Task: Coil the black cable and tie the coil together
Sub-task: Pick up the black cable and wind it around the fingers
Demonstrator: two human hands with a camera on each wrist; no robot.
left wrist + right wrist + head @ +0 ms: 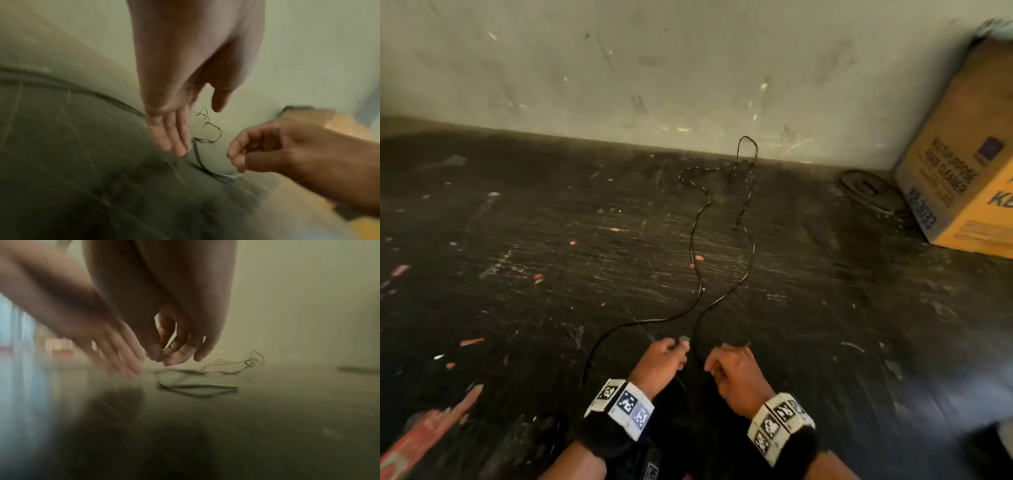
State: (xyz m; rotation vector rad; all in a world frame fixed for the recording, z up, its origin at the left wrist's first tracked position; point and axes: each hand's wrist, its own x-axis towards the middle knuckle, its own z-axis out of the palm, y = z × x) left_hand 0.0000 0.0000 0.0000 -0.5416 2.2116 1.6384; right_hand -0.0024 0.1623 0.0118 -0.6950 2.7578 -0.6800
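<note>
Dark, scuffed floor point(551, 240) runs ahead of you to a pale, scratched wall point(654, 68), and the black cable point(697, 270) lies loose across it, uncoiled. Two strands of it lead away from your hands toward the wall, wavering side by side, and end in a small tangle of loops at the foot of the wall, well beyond your fingertips. Nearer you, one strand swings out past your left hand point(661, 363) in a wide bend; the other curves in between your two hands.

Your left hand reaches down to the floor with its fingers point(174, 139) straight and together, tips at the cable, nothing clasped; in the head view a small pale end piece sits at those fingertips. Your right hand point(736, 371) hovers just beside it with fingers curled inward, thumb near the fingertips; the wrist views are too blurred to show whether a strand is pinched there, so I cannot tell.

Well off to the right of your right hand, a yellow cardboard box point(962, 164) stands against the wall, with a flat dark disc point(869, 192) on the floor beside it
</note>
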